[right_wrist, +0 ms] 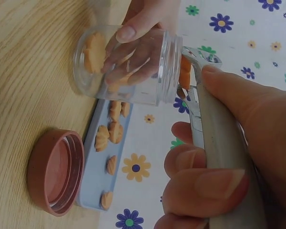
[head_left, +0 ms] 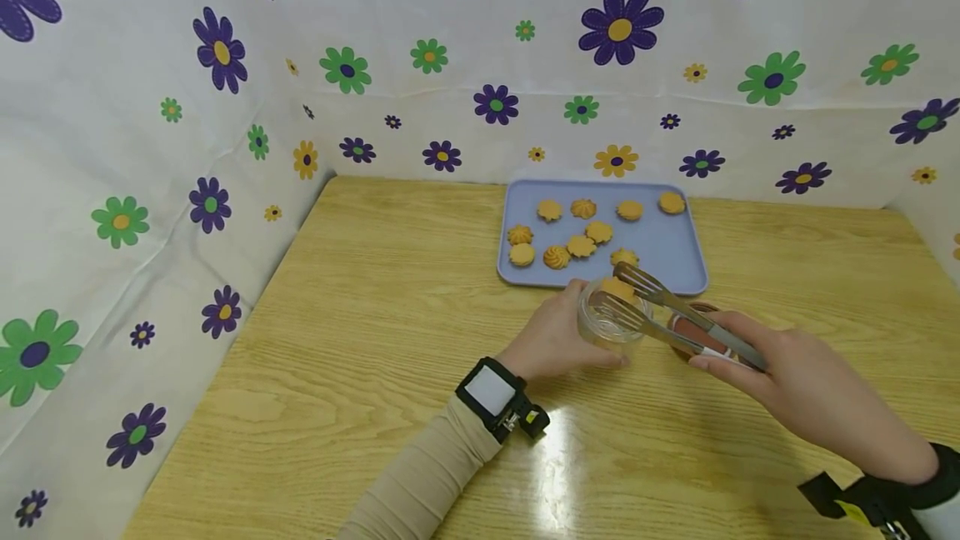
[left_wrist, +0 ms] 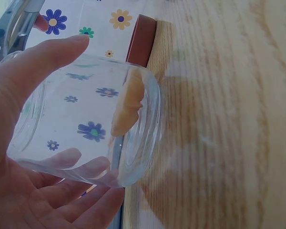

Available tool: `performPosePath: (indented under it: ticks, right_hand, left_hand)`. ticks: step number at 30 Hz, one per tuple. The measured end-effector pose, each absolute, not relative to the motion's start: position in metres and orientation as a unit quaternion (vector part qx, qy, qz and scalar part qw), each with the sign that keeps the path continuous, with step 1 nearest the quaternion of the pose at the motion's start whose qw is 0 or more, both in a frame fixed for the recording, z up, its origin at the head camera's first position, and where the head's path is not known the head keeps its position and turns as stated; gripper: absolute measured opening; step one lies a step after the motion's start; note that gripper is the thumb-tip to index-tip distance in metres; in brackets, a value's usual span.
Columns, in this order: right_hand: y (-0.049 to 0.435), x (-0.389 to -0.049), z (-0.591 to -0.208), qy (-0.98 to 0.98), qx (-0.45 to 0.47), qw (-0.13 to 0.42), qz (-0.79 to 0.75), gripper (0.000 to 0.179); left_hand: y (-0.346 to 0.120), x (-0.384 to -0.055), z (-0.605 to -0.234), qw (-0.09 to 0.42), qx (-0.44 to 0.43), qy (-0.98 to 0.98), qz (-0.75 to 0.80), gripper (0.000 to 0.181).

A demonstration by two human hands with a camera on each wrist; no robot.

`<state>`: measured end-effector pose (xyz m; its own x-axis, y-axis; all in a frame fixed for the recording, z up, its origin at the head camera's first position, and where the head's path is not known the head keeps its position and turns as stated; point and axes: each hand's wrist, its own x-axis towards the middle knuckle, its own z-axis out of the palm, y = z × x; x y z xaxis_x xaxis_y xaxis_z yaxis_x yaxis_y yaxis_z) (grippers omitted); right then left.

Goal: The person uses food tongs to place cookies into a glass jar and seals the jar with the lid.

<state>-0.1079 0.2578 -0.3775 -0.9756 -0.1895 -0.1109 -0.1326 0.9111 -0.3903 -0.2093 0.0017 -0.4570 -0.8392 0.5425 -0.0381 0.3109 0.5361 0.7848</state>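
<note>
My left hand grips a clear jar round its side, close above the wooden table. One cookie lies on the bottom inside it, seen through the clear wall in both wrist views. My right hand holds metal tongs by their arms. Right at the jar's open mouth, the tongs' slotted ends grip another golden cookie, partly hidden by them in the right wrist view. Behind the jar, a blue tray bears several cookies, some round, some flower-shaped or swirled.
A reddish-brown lid lies on the table with its hollow side up, right of the jar and partly under the tongs in the head view. A flower-patterned sheet stands along the back and left edges of the wooden table.
</note>
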Motion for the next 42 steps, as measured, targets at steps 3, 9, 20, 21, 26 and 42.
performPosePath:
  ticks: [3,9,20,21,26,42]
  right_hand:
    - [0.258,-0.108,-0.378,0.975,-0.082,0.071,-0.194,0.073]
    - [0.257,-0.109,-0.378,0.975,-0.079,0.068,-0.199,0.074]
    - [0.256,-0.111,-0.377,0.974,-0.075,0.072,-0.203,0.075]
    - [0.256,-0.112,-0.377,0.973,-0.075,0.071,-0.207,0.073]
    - [0.262,-0.122,-0.376,0.968,-0.062,0.059,-0.234,0.068]
    - [0.280,-0.175,-0.387,0.972,-0.040,0.047,-0.228,0.082]
  left_hand:
    - [0.001,-0.210,-0.458,0.138,0.247,0.865,0.415,0.097]
    - [0.000,-0.210,-0.458,0.137,0.255,0.860,0.421,0.092]
    - [-0.001,-0.211,-0.459,0.140,0.257,0.855,0.428,0.091]
    - [-0.001,-0.211,-0.458,0.139,0.256,0.856,0.428,0.092]
    - [0.000,-0.211,-0.458,0.133,0.255,0.857,0.427,0.093]
    - [0.000,-0.209,-0.457,0.136,0.253,0.856,0.431,0.091]
